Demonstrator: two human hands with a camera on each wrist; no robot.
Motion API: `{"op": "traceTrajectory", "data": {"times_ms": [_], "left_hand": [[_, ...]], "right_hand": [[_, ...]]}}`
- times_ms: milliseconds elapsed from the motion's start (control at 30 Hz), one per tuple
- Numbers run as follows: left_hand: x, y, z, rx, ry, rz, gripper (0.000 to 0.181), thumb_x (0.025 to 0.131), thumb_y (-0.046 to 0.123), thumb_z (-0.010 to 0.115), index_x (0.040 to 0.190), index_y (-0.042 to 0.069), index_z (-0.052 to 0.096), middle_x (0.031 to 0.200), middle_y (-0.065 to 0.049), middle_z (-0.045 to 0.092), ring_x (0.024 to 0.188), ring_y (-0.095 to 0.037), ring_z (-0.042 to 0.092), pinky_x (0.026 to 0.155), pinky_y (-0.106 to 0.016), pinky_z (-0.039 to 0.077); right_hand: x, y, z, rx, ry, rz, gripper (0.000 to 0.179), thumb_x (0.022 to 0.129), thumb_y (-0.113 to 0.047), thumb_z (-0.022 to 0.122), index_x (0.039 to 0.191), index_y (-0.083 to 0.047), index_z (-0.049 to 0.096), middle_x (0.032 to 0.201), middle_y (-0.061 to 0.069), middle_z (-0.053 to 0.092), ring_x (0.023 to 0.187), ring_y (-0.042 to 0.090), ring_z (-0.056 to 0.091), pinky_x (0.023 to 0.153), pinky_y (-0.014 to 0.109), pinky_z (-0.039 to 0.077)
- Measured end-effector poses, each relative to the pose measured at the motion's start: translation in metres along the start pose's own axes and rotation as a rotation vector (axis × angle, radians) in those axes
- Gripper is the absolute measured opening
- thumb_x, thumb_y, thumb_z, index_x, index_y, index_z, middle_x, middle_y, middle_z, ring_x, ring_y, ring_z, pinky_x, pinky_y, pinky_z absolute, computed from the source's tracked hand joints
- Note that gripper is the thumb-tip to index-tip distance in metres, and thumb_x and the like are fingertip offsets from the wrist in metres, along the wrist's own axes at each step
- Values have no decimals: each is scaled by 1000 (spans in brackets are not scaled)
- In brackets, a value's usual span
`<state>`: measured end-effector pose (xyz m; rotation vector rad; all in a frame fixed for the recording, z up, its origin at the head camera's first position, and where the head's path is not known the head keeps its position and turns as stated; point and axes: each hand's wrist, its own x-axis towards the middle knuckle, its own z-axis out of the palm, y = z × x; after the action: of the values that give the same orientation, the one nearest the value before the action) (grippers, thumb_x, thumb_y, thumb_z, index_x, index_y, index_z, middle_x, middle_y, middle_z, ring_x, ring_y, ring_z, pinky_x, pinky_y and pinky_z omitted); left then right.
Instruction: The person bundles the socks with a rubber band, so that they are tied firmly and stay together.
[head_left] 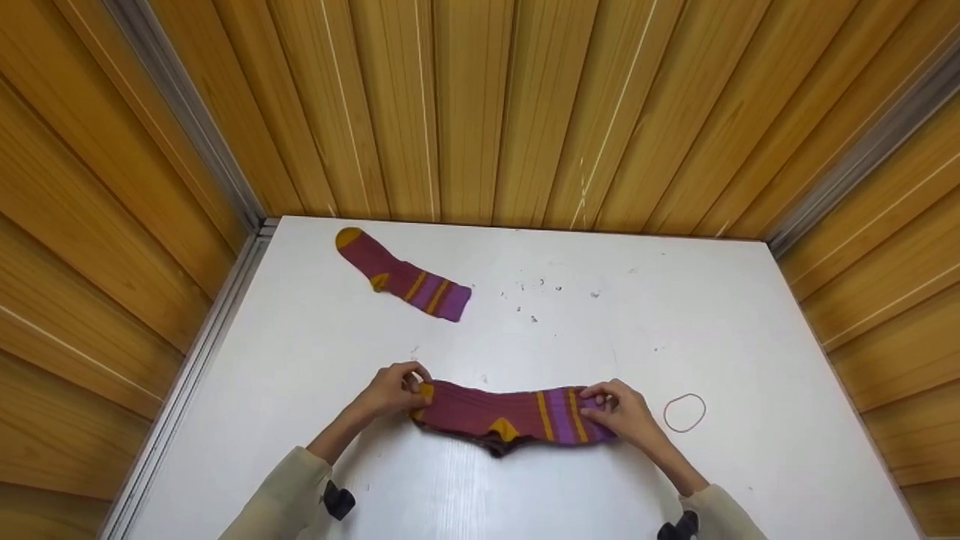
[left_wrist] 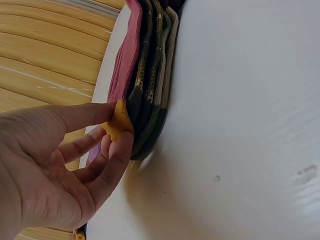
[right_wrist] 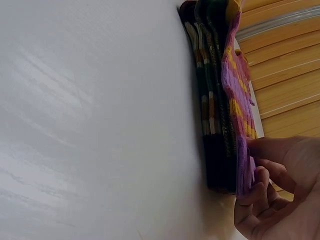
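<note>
Top sock (head_left: 480,409), maroon with yellow and purple bands, is held lengthwise over a stack of darker socks (left_wrist: 150,100), near edge of surface (head_left: 300,360). Yellow toe (left_wrist: 119,120) is pinched between thumb and fingers of left grip (head_left: 394,390); purple cuff (right_wrist: 245,172) is pinched by right grip (head_left: 622,412). Stack is seen edge-on in both wrist views; layer count cannot be told. Step in hand is judged to be lining up: sock stretched straight, ends being matched to those beneath. Toe seems roughly flush; cuff looks slightly out from the pile, so some squaring is probably needed. For the next move, sock is best lowered flat and both pinches let go without layers being dragged. Loose sock (head_left: 405,277), same pattern, is left lying apart at far left, probably to be added. Thin red loop (head_left: 665,417) is seen right of right grip, untouched; possibly meant for bundling.
</note>
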<state>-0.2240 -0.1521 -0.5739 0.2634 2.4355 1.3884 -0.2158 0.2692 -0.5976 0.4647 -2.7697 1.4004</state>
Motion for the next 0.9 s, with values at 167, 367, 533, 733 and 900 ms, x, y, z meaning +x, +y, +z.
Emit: {"op": "traceTrajectory", "data": {"times_ms": [167, 367, 533, 733, 900], "left_hand": [[7, 4, -8, 6, -26, -3, 26, 85, 6, 81, 107, 0, 67, 87, -10, 64, 79, -14, 54, 64, -23, 47], [17, 8, -28, -51, -88, -26, 26, 93, 10, 72, 112, -6, 66, 90, -20, 69, 70, -17, 64, 63, -31, 56], [32, 1, -63, -50, 33, -65, 25, 97, 12, 66, 113, -7, 66, 94, -26, 70, 69, -18, 66, 63, -31, 57], [54, -20, -122, -115, 331, -139, 25, 100, 11, 61, 115, -8, 66, 95, -14, 69, 80, -17, 65, 65, -22, 56], [64, -42, -163, -162, 578, -247, 29, 101, 12, 57, 121, -8, 64, 94, -7, 66, 82, -15, 65, 66, -19, 56]], "right_hand": [[10, -1, -9, -15, -57, 17, 18, 81, -5, 83, 97, -2, 74, 85, 9, 63, 74, 3, 52, 66, 16, 45], [27, -10, -31, 104, -235, 124, 26, 92, -10, 75, 111, 7, 70, 88, 21, 73, 68, 6, 64, 59, 22, 55], [51, -24, -35, 206, -319, 222, 36, 96, -14, 71, 121, 11, 64, 91, 22, 73, 69, 14, 70, 57, 27, 58], [101, -45, -11, 321, -387, 295, 43, 100, -16, 65, 132, 13, 57, 105, 23, 71, 81, 17, 74, 67, 29, 62], [141, -60, 22, 315, -399, 322, 40, 100, -14, 63, 132, 11, 58, 116, 30, 69, 88, 23, 76, 73, 34, 63]]}}
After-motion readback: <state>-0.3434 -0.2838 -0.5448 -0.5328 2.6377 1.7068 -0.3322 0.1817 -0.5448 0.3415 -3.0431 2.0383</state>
